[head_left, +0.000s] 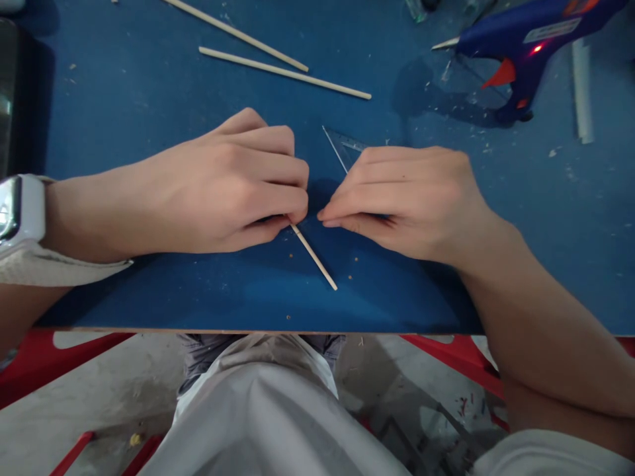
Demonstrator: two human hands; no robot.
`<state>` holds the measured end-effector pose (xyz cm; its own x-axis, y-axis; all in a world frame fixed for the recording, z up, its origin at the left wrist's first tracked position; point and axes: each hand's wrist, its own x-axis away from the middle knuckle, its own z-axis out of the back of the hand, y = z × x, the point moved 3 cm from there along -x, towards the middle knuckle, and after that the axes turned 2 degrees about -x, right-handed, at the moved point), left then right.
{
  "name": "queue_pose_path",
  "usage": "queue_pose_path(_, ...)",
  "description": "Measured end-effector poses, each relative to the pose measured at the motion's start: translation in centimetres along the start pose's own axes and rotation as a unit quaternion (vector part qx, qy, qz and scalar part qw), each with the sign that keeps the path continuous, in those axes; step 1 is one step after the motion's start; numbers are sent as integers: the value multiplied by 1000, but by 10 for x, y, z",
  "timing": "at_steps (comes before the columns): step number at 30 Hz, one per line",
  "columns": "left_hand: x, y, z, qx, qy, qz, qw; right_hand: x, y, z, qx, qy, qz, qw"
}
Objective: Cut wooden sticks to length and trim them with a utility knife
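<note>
- Wooden stick (314,256) shows only its lower end, running out from under the left hand (233,188) toward the near edge of the table; the rest is hidden beneath the curled fingers.
- Clear plastic set square (344,147) is mostly covered by the right hand (407,198); only one pointed corner pokes out above the knuckles.
- At the top right, the glue gun (526,39) is cut off by the frame edge, and the pale glue stick (581,92) beside it is partly out of view.
- Left hand is curled with fingers pressed together, thumb and fingertips pinching the wooden stick at its upper visible end.
- Right hand lies flat with fingers held close, its fingertips almost meeting the left hand's and pressing down on the set square; whether it also touches the stick cannot be told.
- A white watch (20,208) sits on the left wrist.
- Two more long sticks (285,71) lie loose farther back on the blue table (124,99), well apart from the hands.
- Small crumbs and flecks dot the tabletop; below its near edge are a grey concrete floor and red frame parts.
</note>
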<state>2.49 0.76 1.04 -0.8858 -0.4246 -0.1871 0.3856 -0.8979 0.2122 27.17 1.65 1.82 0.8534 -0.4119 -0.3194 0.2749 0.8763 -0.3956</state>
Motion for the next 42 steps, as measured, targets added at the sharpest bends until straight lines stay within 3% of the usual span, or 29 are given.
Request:
queue_pose_path(6,1,-2,0,37,-13,18,999,3,7,-6,-25,-33,-27,999)
queue_pose_path(18,0,-2,0,63,-11,35,997,2,9,-5,-20,-25,-14,999)
queue_pose_path(30,0,5,5,-53,25,-34,998,0,1,2,41,-23,35,998)
queue_pose_path(38,-4,4,4,-46,-6,-3,999,-3,3,2,-2,-32,39,999)
queue_pose_path(42,-5,3,4,-33,-15,-3,999,-6,-3,-4,51,-50,38,997)
